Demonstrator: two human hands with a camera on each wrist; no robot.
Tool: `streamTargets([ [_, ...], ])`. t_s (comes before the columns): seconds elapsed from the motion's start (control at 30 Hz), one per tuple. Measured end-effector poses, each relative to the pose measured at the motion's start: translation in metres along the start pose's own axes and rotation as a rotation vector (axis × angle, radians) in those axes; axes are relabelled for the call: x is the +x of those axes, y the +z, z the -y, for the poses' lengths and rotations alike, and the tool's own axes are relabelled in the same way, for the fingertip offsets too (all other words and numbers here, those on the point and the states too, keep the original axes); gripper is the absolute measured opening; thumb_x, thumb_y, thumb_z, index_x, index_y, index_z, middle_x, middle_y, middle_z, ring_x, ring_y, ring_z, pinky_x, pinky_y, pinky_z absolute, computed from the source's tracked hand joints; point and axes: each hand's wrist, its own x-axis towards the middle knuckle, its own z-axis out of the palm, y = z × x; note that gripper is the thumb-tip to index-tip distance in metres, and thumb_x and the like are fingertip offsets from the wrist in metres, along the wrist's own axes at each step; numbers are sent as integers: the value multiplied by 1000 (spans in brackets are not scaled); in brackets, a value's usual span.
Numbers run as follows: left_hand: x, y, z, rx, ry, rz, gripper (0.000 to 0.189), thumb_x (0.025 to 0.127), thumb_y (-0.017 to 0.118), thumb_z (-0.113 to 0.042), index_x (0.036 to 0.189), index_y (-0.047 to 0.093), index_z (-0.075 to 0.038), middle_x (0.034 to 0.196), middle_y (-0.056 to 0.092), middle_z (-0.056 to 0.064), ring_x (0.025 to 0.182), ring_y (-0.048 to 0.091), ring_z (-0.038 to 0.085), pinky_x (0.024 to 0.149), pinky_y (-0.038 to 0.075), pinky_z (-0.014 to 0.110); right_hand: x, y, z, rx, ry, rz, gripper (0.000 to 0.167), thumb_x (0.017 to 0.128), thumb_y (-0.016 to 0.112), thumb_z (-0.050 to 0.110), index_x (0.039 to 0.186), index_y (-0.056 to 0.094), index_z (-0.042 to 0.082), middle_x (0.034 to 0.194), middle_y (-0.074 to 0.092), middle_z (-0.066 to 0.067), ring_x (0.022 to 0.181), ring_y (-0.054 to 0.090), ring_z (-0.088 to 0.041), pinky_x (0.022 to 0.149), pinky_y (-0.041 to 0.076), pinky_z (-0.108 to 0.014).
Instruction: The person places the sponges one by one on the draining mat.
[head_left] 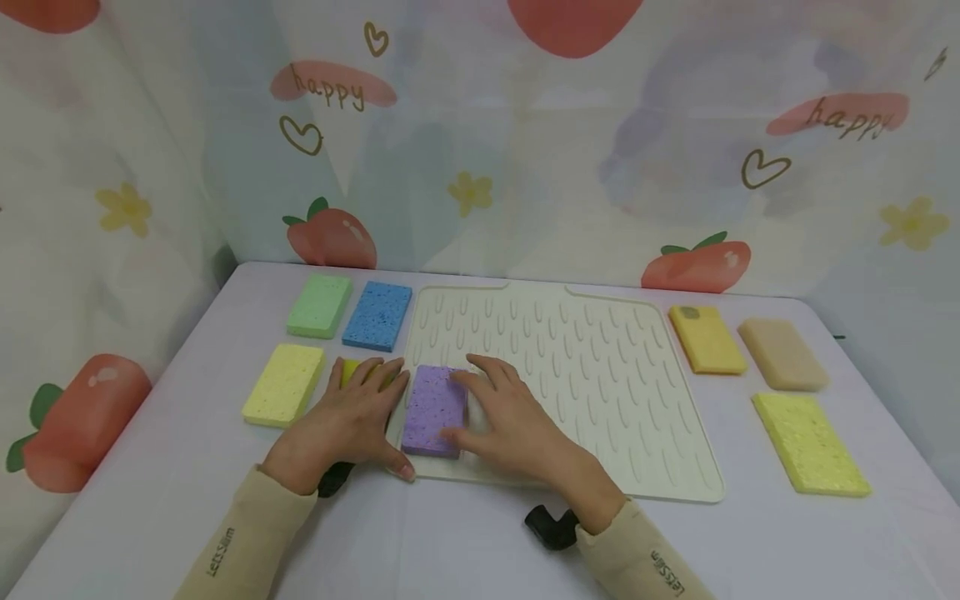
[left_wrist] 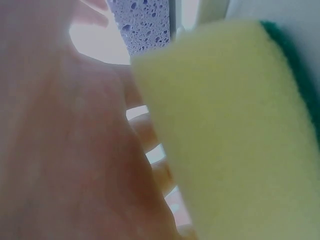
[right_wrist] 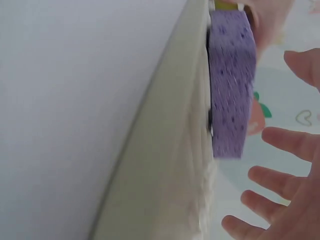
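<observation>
A purple sponge (head_left: pixel 433 410) with a pitted surface lies flat on the left front part of a cream ridged mat (head_left: pixel 592 392). Over its right side my right hand (head_left: pixel 517 423) hovers with fingers spread; the right wrist view shows those fingers straight and apart from it. My left hand (head_left: pixel 352 419) lies palm down at the mat's left edge, fingers fanned out and thumb near the front corner. Beneath it is a yellow sponge (left_wrist: pixel 225 125) with a green scouring layer (left_wrist: pixel 299 82), mostly hidden in the head view.
Left of the mat lie a green sponge (head_left: pixel 319 306), a blue sponge (head_left: pixel 377 316) and a pale yellow sponge (head_left: pixel 283 385). On the right are an orange-yellow sponge (head_left: pixel 707 340), a tan sponge (head_left: pixel 783 354) and a bright yellow sponge (head_left: pixel 812 445). A printed curtain (head_left: pixel 525 167) stands behind the table.
</observation>
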Motion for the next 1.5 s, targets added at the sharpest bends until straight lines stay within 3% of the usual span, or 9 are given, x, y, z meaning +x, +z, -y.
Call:
streamTargets([
  [0.27, 0, 1, -1, -15, -4, 12, 133, 52, 80, -78, 155, 33, -8, 162, 27, 13, 148, 23, 39, 115, 10, 74, -17, -17, -20, -23, 26, -69, 59, 91, 69, 42, 142, 53, 16, 156, 37, -10, 146, 31, -30, 113, 36, -56],
  [0.93, -2, -1, -2, -10, -1, 5, 132, 53, 80, -77, 154, 33, -6, 162, 27, 14, 148, 24, 39, 114, 11, 74, -65, -55, -72, -134, 10, -256, 51, 87, 73, 17, 134, 57, 9, 148, 44, -15, 137, 36, -37, 105, 38, -60],
  [1.5, 0, 0, 1, -14, -2, 10, 133, 52, 79, -79, 155, 33, -7, 163, 26, 13, 149, 23, 38, 115, 10, 74, -118, -78, -124, -182, 30, -412, 55, 75, 80, 4, 127, 60, 7, 139, 49, -21, 122, 42, -48, 92, 36, -61],
])
